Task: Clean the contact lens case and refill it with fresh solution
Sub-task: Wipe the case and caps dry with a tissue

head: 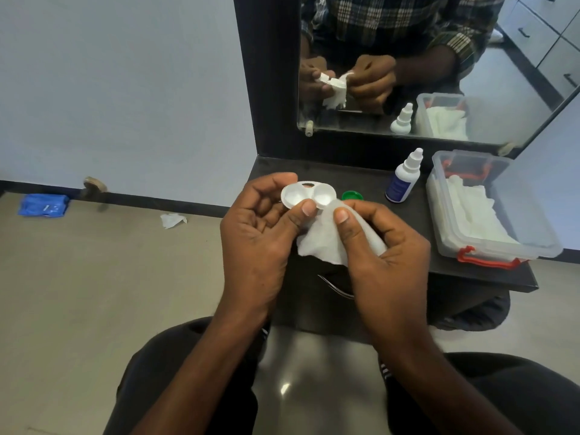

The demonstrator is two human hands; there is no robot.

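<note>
Head view: wipe step — left hand pinches case, right hand grips tissue at one well. Next, likely — bottle refill.

Soft, even daylight is filling the room, bright without harsh contrast. A small glare spot is gleaming on the polished floor between the person's knees, and a paler sheen is spreading around it. The black table is reflecting faint grey light along its top. The mirror is looking slightly hazy, its reflection softer than the foreground. The hands are casting only weak shadows on the white tissue. Wide-angle distortion is bending the wall base and mirror frame toward the edges, and the corners are looking a little smeared
</note>
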